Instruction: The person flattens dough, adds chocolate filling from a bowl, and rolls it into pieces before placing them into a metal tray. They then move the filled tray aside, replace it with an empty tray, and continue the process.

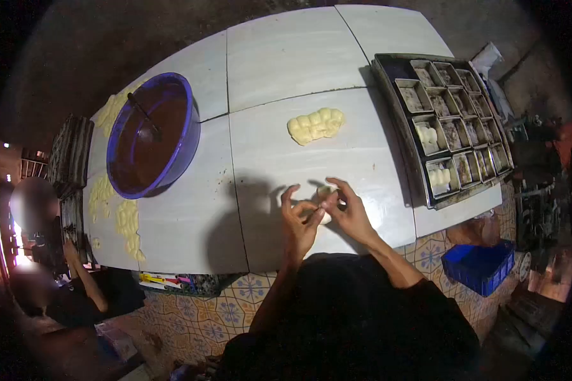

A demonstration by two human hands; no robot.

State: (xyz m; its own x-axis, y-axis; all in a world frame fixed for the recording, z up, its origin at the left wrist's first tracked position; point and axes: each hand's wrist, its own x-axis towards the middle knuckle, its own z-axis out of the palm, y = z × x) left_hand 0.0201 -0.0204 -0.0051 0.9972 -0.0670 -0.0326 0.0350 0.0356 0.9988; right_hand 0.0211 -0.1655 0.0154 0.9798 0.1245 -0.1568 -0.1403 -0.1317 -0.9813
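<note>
Over the near edge of the white table, my left hand (300,225) and my right hand (351,214) meet with thumbs and fingers pinched together. Between them is a small pale piece of dough (326,218), partly covered by the fingertips. Both hands are closed on it. Farther forward on the table lies a cluster of pale yellow dough lumps (316,127), joined side by side and touched by neither hand.
A black tray (391,66) of metal tins stands at right; two tins hold dough pieces (439,176). At left is a purple basin (194,136) with brown filling and a utensil. More dough (128,219) lies beside it. A blue crate (483,270) sits below right. People are at left.
</note>
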